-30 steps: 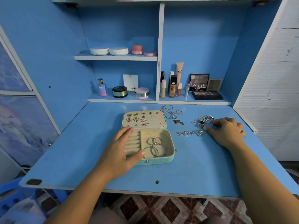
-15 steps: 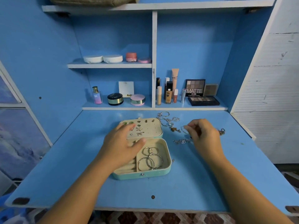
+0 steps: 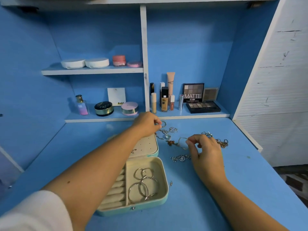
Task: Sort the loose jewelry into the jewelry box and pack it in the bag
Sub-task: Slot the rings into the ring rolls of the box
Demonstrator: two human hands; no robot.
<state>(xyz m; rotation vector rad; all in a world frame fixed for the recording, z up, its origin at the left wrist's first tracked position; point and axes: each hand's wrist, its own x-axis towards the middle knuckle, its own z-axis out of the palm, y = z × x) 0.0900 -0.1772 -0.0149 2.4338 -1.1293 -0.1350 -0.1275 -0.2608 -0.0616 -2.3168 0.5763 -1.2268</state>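
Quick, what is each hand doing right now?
Left hand: closed, pinching a silver ring from the loose pile.
Right hand: closed, pinching a thin hoop.

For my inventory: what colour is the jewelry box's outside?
The rectangular jewelry box is mint green; head view.

Left grip (image 3: 146, 125) stretched forward pinching a ring (image 3: 164, 125), right grip (image 3: 205, 150) pinching a hoop (image 3: 182, 143)

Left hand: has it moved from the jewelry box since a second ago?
Yes. The left hand left the jewelry box base and reached past its lid toward the lower shelf, pinching a ring.
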